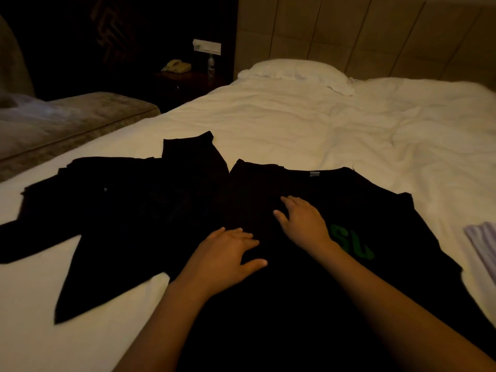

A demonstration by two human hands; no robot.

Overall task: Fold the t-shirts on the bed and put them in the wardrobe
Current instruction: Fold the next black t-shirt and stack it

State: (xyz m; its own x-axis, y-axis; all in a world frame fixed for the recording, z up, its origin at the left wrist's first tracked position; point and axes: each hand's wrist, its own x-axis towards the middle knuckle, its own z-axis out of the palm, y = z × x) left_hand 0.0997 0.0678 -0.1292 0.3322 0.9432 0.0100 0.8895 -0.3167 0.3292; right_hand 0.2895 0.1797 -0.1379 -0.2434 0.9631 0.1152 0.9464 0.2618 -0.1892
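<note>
**Both hands flat on black tee w/ green print**

Left hand [228, 251] palm-down on the black t-shirt with green lettering [357, 245], fingers straight and spread, thumb out toward the near side; pressing cloth, gripping nothing. Right hand [302, 224] same posture just beyond and to the right, fingers extended toward the left, flat on the fabric, holding nothing. Hands near each other, not touching. Bare forearms coming in from the bottom edge.

Tee w/ green lettering spread on the white bed [295, 122], front up, collar toward the pillow end, small grey neck tag [314, 173] showing at the collar. Left side of it looks folded in over the chest, under the hands; fabric too dark to trace the fold edge for sure. Right sleeve out flat toward the right.

Second black t-shirt [120, 208] lying to the left, touching or overlapping the first near the middle; unfolded, rumpled, one sleeve sticking up toward the far side, hem corner pointing to the near-left. Faint dark print on its front, unreadable.

Striped pale cloth [483, 245] at the right edge of the bed, cut off by the frame. White pillow [292, 72] at the head end against a padded headboard [375, 33]. Left of bed: dark nightstand [185, 84] w/ beige phone [175, 66] and clear bottle [211, 64]; wall switch panel [207, 47] above. Grey upholstered seat [67, 116] at far left. Room dim.
</note>
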